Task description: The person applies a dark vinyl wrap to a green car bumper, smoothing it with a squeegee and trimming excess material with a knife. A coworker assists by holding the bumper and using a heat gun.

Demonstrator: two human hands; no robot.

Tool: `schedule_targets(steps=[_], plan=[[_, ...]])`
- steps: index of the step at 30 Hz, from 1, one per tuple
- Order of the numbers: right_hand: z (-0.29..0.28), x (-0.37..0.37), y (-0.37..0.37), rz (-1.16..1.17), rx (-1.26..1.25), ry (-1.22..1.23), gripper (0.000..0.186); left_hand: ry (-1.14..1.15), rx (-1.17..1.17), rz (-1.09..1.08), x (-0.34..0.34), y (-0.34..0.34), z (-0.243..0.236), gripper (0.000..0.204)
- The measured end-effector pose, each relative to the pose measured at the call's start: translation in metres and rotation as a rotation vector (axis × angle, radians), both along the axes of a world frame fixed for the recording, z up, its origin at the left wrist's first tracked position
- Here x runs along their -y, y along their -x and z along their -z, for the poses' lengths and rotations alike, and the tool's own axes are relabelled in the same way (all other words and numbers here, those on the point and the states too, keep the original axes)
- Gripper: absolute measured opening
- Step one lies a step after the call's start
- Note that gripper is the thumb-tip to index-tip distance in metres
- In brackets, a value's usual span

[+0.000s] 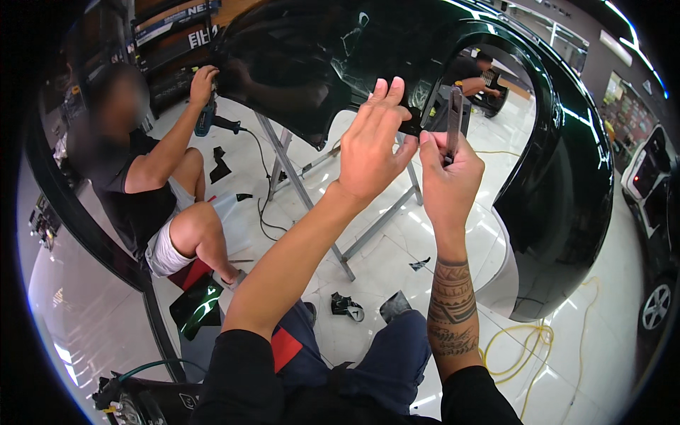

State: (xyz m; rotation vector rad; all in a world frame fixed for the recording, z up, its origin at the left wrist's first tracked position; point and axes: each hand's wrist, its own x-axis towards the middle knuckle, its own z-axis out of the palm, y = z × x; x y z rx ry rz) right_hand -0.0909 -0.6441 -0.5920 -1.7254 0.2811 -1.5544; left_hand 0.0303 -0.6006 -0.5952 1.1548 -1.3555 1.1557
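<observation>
Both hands meet at the lower edge of the glossy dark green car body panel (567, 177) propped on a grey metal stand (333, 227). Left hand (372, 145) pinches a small flap of black film (411, 126) off that edge, seemingly keeping it taut, while right hand (448, 177) grips a slim dark blade tool (454, 120) upright just beside the flap. Beyond the panel, a co-worker's hand (203, 83) holds a blue power tool (207, 117) against it.
</observation>
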Motion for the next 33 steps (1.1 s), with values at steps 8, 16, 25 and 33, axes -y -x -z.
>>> schedule_targets(steps=[8, 16, 25, 33], plan=[[-0.005, 0.01, 0.001, -0.045, -0.016, -0.071, 0.015, -0.227, -0.011, 0.255, -0.019, -0.018, -0.023, 0.043], [-0.002, 0.011, -0.002, 0.067, 0.002, 0.041, 0.01, -0.441, -0.114, 0.137, -0.016, -0.029, -0.054, 0.086], [-0.007, 0.006, 0.0, 0.016, 0.009, -0.007, 0.012, -0.512, -0.154, 0.179, -0.016, -0.029, -0.057, 0.093], [-0.005, 0.003, 0.002, -0.032, 0.048, -0.015, 0.01, -0.509, -0.173, 0.166, -0.02, -0.025, -0.059, 0.094]])
